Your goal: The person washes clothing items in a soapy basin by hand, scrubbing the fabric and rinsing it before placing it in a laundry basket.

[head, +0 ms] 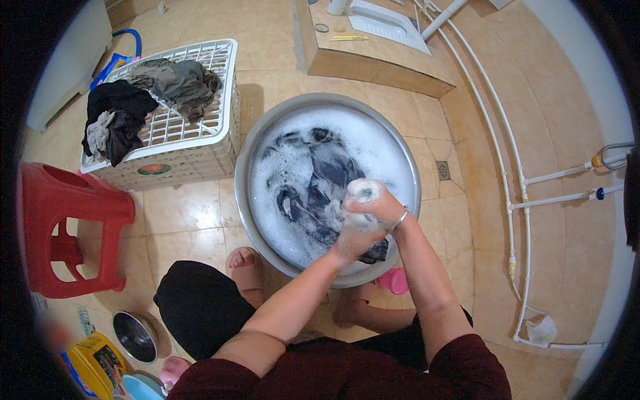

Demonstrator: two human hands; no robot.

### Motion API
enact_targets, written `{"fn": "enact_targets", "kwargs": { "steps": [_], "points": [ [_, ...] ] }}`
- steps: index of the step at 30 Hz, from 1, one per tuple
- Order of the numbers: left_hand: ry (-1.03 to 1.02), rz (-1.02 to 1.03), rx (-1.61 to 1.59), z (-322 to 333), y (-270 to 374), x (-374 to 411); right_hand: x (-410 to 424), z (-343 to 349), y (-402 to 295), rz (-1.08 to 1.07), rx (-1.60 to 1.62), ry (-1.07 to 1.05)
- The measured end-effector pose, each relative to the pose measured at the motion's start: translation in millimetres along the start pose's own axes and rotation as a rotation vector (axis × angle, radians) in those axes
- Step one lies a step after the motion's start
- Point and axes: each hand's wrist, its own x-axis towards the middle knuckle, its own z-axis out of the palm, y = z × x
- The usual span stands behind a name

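Note:
A large round metal basin stands before me, filled with white suds. A dark wet garment lies in the foam, partly covered by it. Over the basin's near right part, my left hand and my right hand are pressed together, coated in lather. Both grip a bunched part of the dark garment, and a bit of the cloth shows within my right fist. A silver bangle circles my right wrist. Foam and the fists hide most of the gripped cloth.
Left of the basin, a white plastic crate bears a grey-green garment and black clothing. A red plastic stool stands nearer. A metal bowl and yellow container sit lower left. White pipes run along the right wall.

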Motion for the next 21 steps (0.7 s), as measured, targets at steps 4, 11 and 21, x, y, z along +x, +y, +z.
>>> {"fn": "enact_targets", "kwargs": {
  "steps": [4,11,21],
  "points": [
    [-0.132,-0.058,0.602,8,-5,0,-8,12,29,0.042,-0.328,0.268],
    [0.02,-0.191,0.618,12,-46,-18,-27,31,69,0.127,-0.495,0.589],
    [-0.143,-0.342,0.463,-31,-17,-14,-80,7,133,0.272,0.066,0.614]
  ]
}}
